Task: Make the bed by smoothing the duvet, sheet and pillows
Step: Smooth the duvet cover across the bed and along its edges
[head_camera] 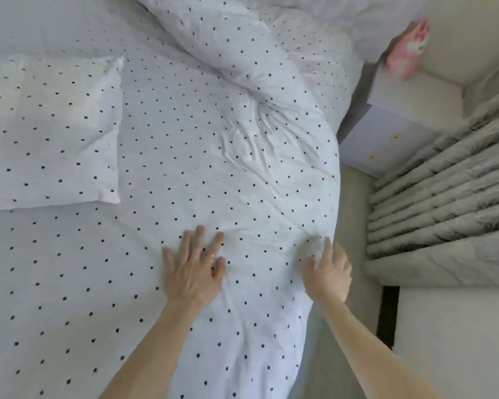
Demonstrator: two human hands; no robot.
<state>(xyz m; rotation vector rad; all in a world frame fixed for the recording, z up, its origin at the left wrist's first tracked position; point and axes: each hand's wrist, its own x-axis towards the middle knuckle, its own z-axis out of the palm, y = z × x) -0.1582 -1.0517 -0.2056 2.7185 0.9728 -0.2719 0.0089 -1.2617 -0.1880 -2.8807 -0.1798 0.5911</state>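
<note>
Duvet (213, 168) spread before me, bunched at far end. My left hand (195, 269) flat, pressing it; right hand (327, 272) straight-fingered at its edge, holding nothing. Risk: uneven push drags it sideways, deepens creases.

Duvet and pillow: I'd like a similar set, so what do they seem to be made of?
The duvet looks like a thin woven cover, probably cotton or a cotton blend. It is matte white with printed dark dots, creases finely and puffs over a soft filling. The pillow wears the same matte dotted fabric, and its flat border shows how thin the cloth is. The exact fibre cannot be told.
</note>
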